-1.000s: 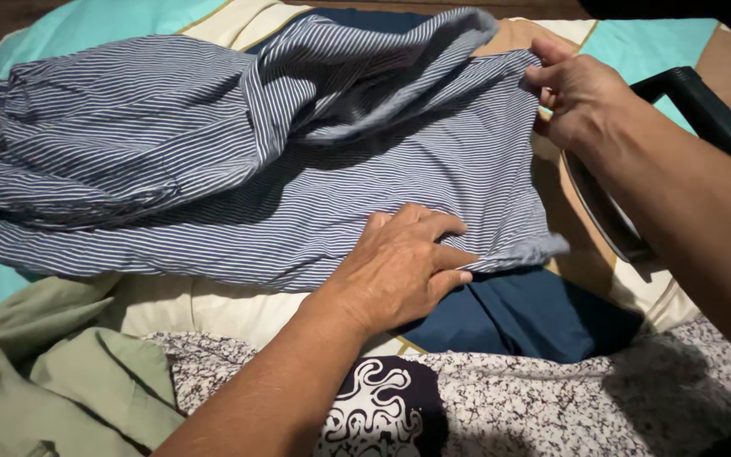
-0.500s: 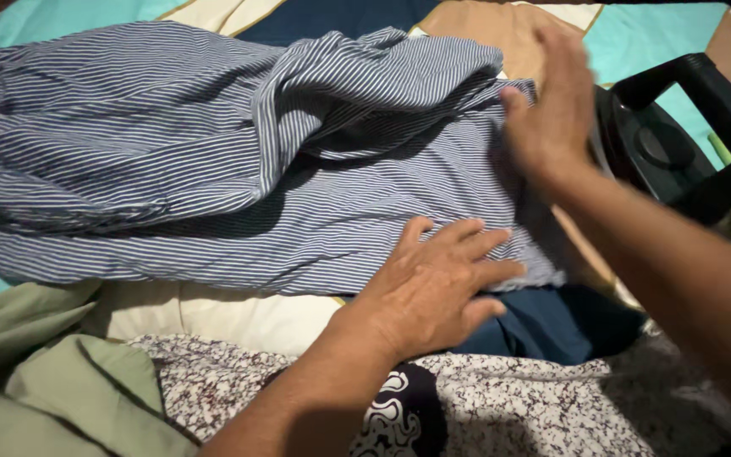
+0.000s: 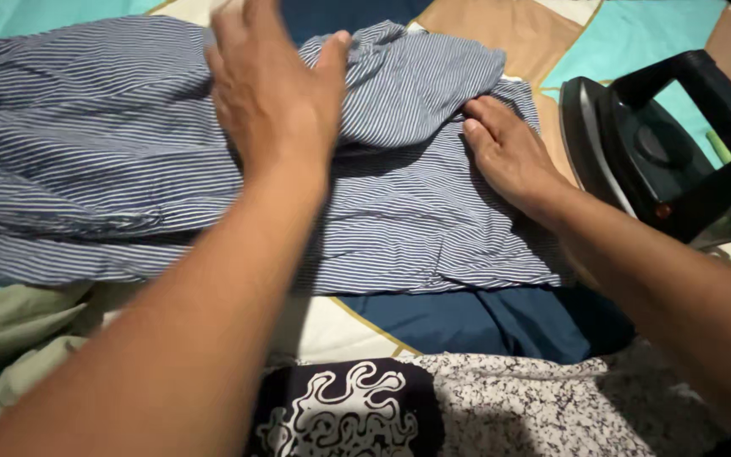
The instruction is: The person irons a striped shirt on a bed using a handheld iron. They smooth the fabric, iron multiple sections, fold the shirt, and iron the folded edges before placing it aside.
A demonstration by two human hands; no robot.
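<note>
A blue-and-white striped garment (image 3: pixel 103 144) lies spread over a patchwork cloth of teal, tan, cream and navy panels (image 3: pixel 501 34). My left hand (image 3: pixel 277 93) reaches over the rumpled upper middle of the garment, fingers spread, holding nothing. My right hand (image 3: pixel 509 152) lies flat on the garment's right part, palm down, pressing the fabric. A black clothes iron (image 3: pixel 670 152) stands on its heel just right of my right hand, not touched.
A pale green garment (image 3: pixel 2 338) is bunched at the lower left. A speckled white-and-dark fabric (image 3: pixel 535 406) and a black cloth with white swirls (image 3: pixel 340 415) lie along the near edge. A navy panel (image 3: pixel 475 317) shows below the striped garment.
My left hand has left the garment's lower right edge and moved up and left over its bunched middle. My right hand has come down flat onto the fabric beside the iron.
</note>
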